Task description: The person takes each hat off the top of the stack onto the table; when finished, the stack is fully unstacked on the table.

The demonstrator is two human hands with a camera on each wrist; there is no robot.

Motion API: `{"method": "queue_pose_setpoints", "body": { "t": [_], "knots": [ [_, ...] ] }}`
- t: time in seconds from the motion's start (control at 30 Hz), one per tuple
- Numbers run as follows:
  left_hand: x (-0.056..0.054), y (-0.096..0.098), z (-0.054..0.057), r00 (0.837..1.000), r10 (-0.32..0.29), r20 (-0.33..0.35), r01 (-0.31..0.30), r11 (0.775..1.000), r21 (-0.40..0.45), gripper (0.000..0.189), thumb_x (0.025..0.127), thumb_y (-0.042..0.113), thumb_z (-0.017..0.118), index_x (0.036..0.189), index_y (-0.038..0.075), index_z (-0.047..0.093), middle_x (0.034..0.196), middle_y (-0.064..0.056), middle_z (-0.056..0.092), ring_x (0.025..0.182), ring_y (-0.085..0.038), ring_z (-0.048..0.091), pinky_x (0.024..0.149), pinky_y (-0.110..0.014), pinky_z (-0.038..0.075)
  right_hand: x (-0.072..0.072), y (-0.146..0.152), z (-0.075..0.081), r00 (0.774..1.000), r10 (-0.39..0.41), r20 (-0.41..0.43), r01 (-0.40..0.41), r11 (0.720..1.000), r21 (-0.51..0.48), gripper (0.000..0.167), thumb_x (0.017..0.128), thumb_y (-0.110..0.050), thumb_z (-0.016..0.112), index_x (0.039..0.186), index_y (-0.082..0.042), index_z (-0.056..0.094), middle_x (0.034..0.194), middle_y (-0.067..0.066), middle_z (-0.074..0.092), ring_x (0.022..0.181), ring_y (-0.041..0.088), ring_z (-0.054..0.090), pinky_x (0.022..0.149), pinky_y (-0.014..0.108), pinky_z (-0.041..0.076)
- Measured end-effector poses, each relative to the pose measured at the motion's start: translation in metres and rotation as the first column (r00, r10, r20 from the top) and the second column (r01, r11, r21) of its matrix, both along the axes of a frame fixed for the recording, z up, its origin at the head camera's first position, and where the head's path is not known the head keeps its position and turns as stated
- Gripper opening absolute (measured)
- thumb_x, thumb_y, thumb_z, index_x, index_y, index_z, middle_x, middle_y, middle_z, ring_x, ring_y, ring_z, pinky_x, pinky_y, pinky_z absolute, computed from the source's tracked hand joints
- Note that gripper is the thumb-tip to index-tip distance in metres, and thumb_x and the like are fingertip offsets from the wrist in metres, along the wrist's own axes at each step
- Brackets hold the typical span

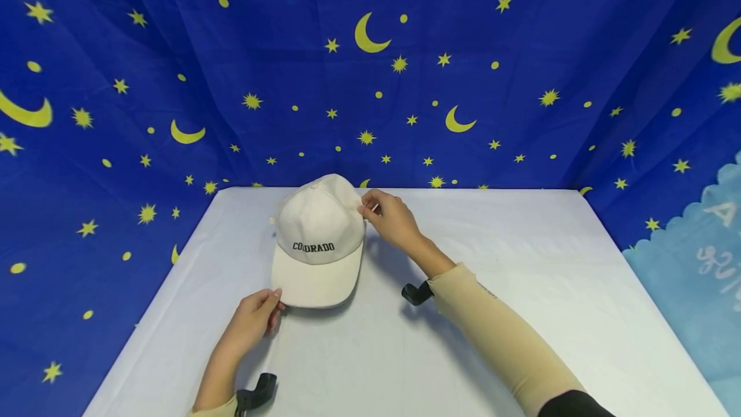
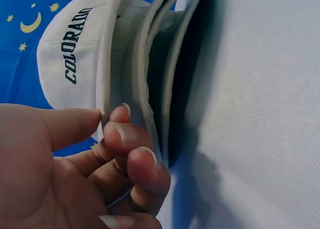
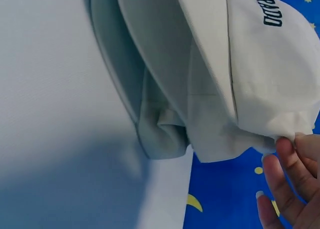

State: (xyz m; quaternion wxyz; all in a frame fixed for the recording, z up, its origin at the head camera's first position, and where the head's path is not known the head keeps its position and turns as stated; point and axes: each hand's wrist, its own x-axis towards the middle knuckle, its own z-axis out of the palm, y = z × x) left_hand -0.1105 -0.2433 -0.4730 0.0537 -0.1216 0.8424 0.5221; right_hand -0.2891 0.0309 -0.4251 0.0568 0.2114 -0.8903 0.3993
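A cream baseball cap [image 1: 320, 230] with dark COLORADO lettering sits on top of a stack, brim toward me. In the left wrist view, the brims of two more pale caps [image 2: 172, 71] show beneath it. My left hand [image 1: 255, 320] pinches the top cap's brim at its front left corner, thumb above and fingers below. Over at the crown's right side, my right hand [image 1: 393, 217] pinches the lower edge of the same cap between thumb and index finger. In the right wrist view the lower caps [image 3: 162, 131] hang in folds under the top one.
A white-covered table [image 1: 492, 340] lies under the caps. Behind it and at the sides hangs a blue curtain [image 1: 521, 31] with yellow moons and stars. Black mounts [image 1: 417, 293] stick out from both wrists. A light blue printed patch [image 1: 700, 262] is at the right.
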Motion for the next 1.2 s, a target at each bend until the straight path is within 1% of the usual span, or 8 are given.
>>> {"method": "queue_pose_setpoints", "body": {
  "t": [0.1, 0.33, 0.47, 0.63, 0.73, 0.93, 1.07, 1.2],
  "knots": [
    [0.000, 0.000, 0.000, 1.000, 0.010, -0.007, -0.010, 0.999, 0.045, 0.038, 0.111, 0.023, 0.046, 0.091, -0.006, 0.061, 0.065, -0.005, 0.053, 0.056, -0.015, 0.050, 0.051, -0.026, 0.044, 0.002, 0.000, 0.004, 1.000, 0.004, -0.017, -0.004, 1.000, -0.014, 0.015, 0.101, -0.029, 0.067, 0.105, -0.014, 0.067, 0.091, -0.004, 0.069, 0.079, 0.012, 0.063, 0.070, 0.032, 0.051],
    [0.002, -0.001, -0.001, 0.998, 0.024, -0.050, -0.021, 0.997, 0.070, 0.036, 0.110, 0.022, 0.050, 0.092, -0.008, 0.062, 0.066, -0.006, 0.055, 0.056, -0.014, 0.052, 0.054, -0.027, 0.046, 0.006, 0.000, 0.010, 1.000, 0.004, -0.014, -0.005, 1.000, -0.024, 0.015, 0.101, -0.030, 0.067, 0.105, -0.015, 0.067, 0.092, -0.004, 0.069, 0.080, 0.012, 0.063, 0.070, 0.031, 0.050],
    [0.002, -0.001, 0.003, 0.997, 0.034, -0.071, -0.028, 0.997, 0.074, 0.037, 0.109, 0.022, 0.051, 0.092, -0.008, 0.063, 0.067, -0.006, 0.055, 0.057, -0.014, 0.053, 0.053, -0.027, 0.045, 0.007, 0.000, 0.014, 0.999, 0.005, -0.043, -0.007, 0.999, -0.048, 0.014, 0.101, -0.029, 0.068, 0.103, -0.015, 0.066, 0.092, -0.005, 0.068, 0.080, 0.012, 0.063, 0.069, 0.032, 0.050],
    [0.005, 0.001, 0.012, 0.995, 0.038, -0.095, -0.029, 0.995, 0.093, 0.037, 0.108, 0.023, 0.054, 0.092, -0.009, 0.065, 0.066, -0.006, 0.055, 0.057, -0.014, 0.053, 0.054, -0.028, 0.045, 0.011, 0.001, 0.024, 0.997, 0.020, -0.073, -0.026, 0.996, -0.088, 0.015, 0.100, -0.030, 0.068, 0.103, -0.015, 0.066, 0.092, -0.005, 0.068, 0.080, 0.013, 0.063, 0.068, 0.032, 0.051],
    [0.006, 0.004, 0.018, 0.995, 0.020, -0.095, -0.009, 0.993, 0.115, 0.037, 0.107, 0.024, 0.056, 0.093, -0.008, 0.067, 0.065, -0.005, 0.055, 0.059, -0.015, 0.052, 0.057, -0.028, 0.044, 0.012, 0.006, 0.031, 0.996, 0.019, -0.082, -0.028, 0.994, -0.108, 0.016, 0.101, -0.031, 0.068, 0.104, -0.015, 0.067, 0.092, -0.004, 0.068, 0.081, 0.014, 0.063, 0.068, 0.032, 0.052],
    [0.006, 0.012, 0.027, 0.994, -0.048, -0.095, 0.064, 0.984, 0.168, 0.033, 0.105, 0.022, 0.060, 0.096, -0.008, 0.071, 0.063, -0.005, 0.054, 0.060, -0.015, 0.049, 0.060, -0.028, 0.040, 0.014, 0.023, 0.043, 0.996, -0.003, -0.084, -0.007, 0.992, -0.123, 0.017, 0.102, -0.031, 0.066, 0.104, -0.015, 0.068, 0.091, -0.003, 0.068, 0.081, 0.016, 0.064, 0.067, 0.034, 0.052],
    [0.005, 0.020, 0.031, 0.993, -0.079, -0.087, 0.094, 0.979, 0.180, 0.032, 0.104, 0.023, 0.061, 0.097, -0.006, 0.073, 0.063, -0.005, 0.054, 0.061, -0.015, 0.049, 0.063, -0.029, 0.041, 0.017, 0.035, 0.050, 0.996, -0.016, -0.088, 0.004, 0.990, -0.137, 0.017, 0.102, -0.030, 0.066, 0.105, -0.014, 0.068, 0.091, -0.002, 0.069, 0.080, 0.016, 0.065, 0.066, 0.035, 0.052],
    [0.002, 0.028, 0.033, 0.991, -0.104, -0.081, 0.117, 0.977, 0.179, 0.033, 0.104, 0.025, 0.062, 0.097, -0.005, 0.073, 0.063, -0.006, 0.055, 0.060, -0.015, 0.048, 0.061, -0.029, 0.041, 0.019, 0.046, 0.054, 0.995, -0.030, -0.098, 0.016, 0.990, -0.138, 0.017, 0.102, -0.030, 0.066, 0.105, -0.013, 0.068, 0.090, -0.001, 0.069, 0.082, 0.017, 0.065, 0.070, 0.036, 0.051]
  ]
}}
